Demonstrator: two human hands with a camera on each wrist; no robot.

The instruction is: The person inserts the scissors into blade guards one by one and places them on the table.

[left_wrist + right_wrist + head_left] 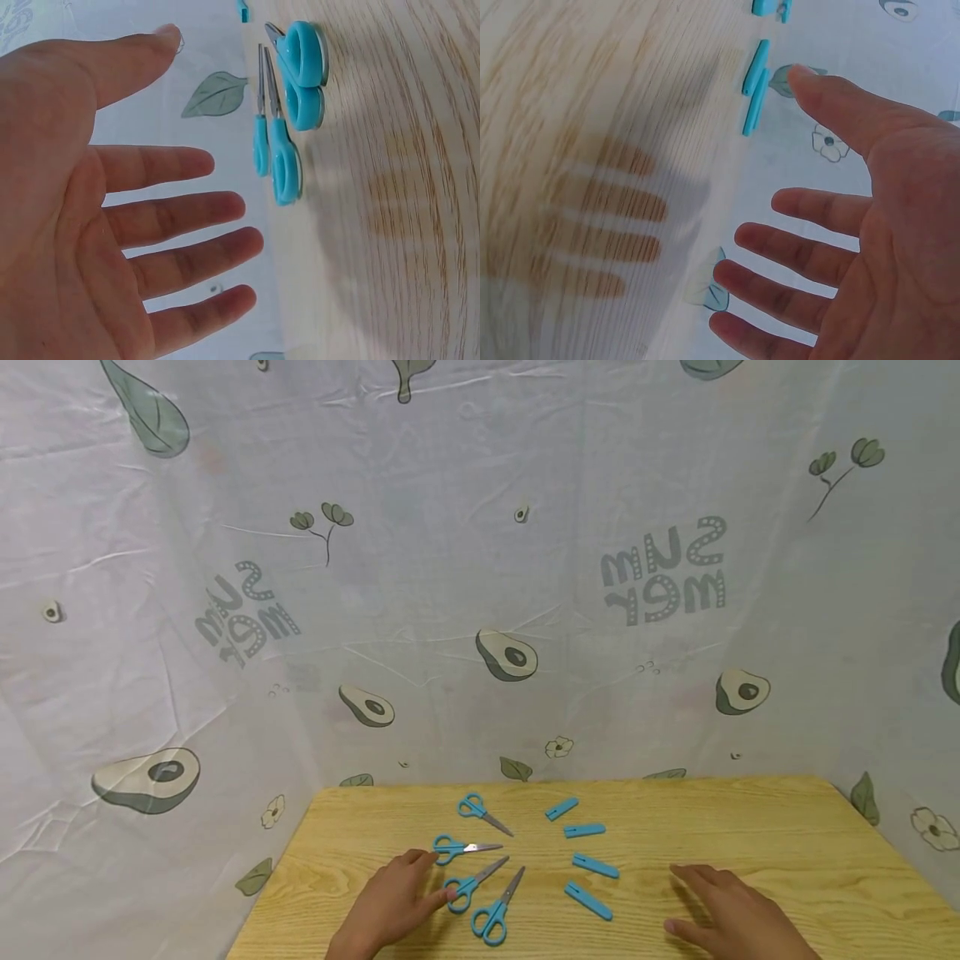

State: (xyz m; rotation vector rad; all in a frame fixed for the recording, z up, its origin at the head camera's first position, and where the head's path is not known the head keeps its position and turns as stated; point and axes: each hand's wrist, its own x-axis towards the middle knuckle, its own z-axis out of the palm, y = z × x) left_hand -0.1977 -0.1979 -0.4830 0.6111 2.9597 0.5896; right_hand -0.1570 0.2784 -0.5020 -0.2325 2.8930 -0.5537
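Scissors (467, 847) with blue handles, 4 pairs of them, lie fanned out on the wooden table (720, 827), left of its middle. Their blades look closed. The farthest pair points right and towards the person, the next points right, the third slants right and away, and the nearest points mostly away. Just to the right of the blade tips, 4 blue caps (596, 866) lie in a loose curve, apart from each other, slotted ends facing the scissors.

The left hand (397, 897) is beside the scissors, fingers extended and spread, grasping nothing. Its thumb overlaps a handle of the third pair in the head view; I cannot tell whether it touches.

The right hand (738, 918) is right of the caps and well apart from them, also released, with fingers spread. Its shadow (622, 201) falls on the wood.

Behind the table hangs pale cloth (420, 610) printed with avocados (498, 656), leaves (516, 768) and flowers (558, 747).
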